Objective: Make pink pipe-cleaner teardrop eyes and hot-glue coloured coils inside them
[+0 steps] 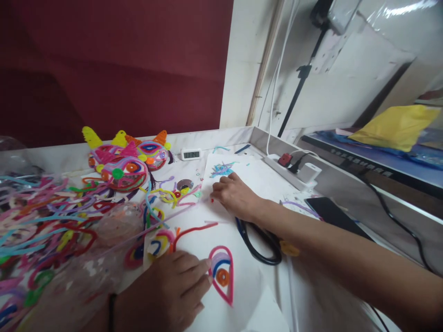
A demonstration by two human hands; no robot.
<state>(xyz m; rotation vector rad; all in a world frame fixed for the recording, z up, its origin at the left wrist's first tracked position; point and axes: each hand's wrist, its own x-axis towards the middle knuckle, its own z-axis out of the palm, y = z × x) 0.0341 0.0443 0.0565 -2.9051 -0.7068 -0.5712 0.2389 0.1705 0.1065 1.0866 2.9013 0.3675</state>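
Observation:
My left hand (178,288) rests at the lower middle, its fingertips at the left edge of a pink drop-shaped outline (231,281). Inside that outline are an orange ring (222,277), a blue arc and a lilac arc. My right hand (235,196) is over the white paper (252,177) with its fingers curled down; whatever they hold, if anything, is hidden. Just beyond it lies a small heap of blue and purple snippets (222,169). Black looped handles (261,256) show beneath the right wrist. A bent red strip (194,229) curves above my left hand.
Colourful fuzzy strips (51,216) cover the left side. Decorated animal-face pieces (126,173) and a digital clock (191,154) stand at the back. On the right are a power strip (290,173), a black phone (335,216) and cables.

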